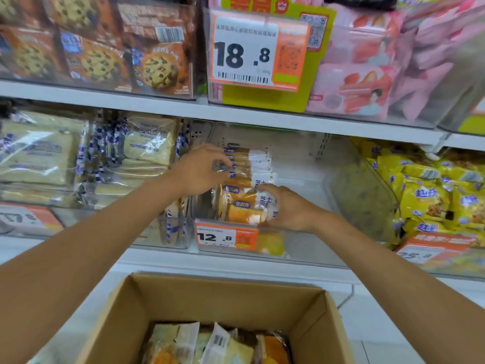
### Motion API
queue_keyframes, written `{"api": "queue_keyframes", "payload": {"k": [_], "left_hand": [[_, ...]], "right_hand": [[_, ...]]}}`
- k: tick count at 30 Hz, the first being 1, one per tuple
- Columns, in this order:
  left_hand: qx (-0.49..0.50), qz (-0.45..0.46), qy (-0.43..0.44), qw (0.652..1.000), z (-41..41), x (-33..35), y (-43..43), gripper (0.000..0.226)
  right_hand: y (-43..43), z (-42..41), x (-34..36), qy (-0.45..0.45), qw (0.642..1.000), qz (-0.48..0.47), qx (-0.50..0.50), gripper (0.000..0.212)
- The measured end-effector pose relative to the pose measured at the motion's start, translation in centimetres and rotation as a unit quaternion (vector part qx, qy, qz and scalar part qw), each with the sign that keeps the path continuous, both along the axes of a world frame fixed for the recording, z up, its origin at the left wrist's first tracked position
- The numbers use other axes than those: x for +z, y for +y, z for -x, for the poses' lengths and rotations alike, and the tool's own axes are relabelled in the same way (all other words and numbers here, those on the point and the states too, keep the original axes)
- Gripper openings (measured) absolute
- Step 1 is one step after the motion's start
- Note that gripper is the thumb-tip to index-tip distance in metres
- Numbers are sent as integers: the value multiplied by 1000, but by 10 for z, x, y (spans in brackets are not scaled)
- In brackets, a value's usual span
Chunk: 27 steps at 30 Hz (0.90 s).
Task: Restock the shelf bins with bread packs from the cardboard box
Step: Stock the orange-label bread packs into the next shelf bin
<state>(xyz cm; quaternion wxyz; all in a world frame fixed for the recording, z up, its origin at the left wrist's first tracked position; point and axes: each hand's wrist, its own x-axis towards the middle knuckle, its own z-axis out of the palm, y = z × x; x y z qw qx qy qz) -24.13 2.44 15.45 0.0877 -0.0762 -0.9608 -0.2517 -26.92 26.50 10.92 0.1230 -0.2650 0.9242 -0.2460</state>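
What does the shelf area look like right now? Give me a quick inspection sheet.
Surface: white shelf holds a clear bin, its right part bare.
Job's things: bread packs stand at the bin's left; cardboard box below, open, with spare packs inside.
Clutter: nothing seen.
Hands: left hand grips the rear packs' tops; right hand holds the front packs.
Cables: nothing seen.
Surroundings: toast packs left, yellow packs right, cookie packs and pink packs above; 12.8 price tag on the bin.
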Motion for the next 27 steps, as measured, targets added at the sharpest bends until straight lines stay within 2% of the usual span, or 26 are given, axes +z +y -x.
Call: {"api": "queue_keyframes", "payload": {"k": [4,7,9,11,13,17,20,23,27], "left_hand": [[37,-41,35,998,-36,-13,-4,68],[54,-85,23,995,-45,-14,-11,81],[58,-109,3,992,-48,-15,-15,80],[55,-114,-8,992,-49,-18,-17,75],[59,-107,-1,993,-48,-21,-17,72],[77,-93,23,992,-47,-24,-17,68],[82,-108,29,990,-47,-26,-16,66],[91,-116,32,989,-48,-24,-14,65],[94,-110,32,989,-50,-24,-14,65]], "right_hand": [[-13,2,3,105,994,29,-31,78],[-24,6,7,211,974,-77,-35,87],[-28,9,10,221,964,-147,-1,105],[-32,10,11,195,965,-167,48,115],[-36,10,8,218,956,-184,73,112],[-46,17,6,272,950,-153,8,106],[-51,21,1,310,928,-205,43,113],[-50,22,-2,299,921,-238,72,119],[-46,23,1,264,936,-219,78,117]]}}
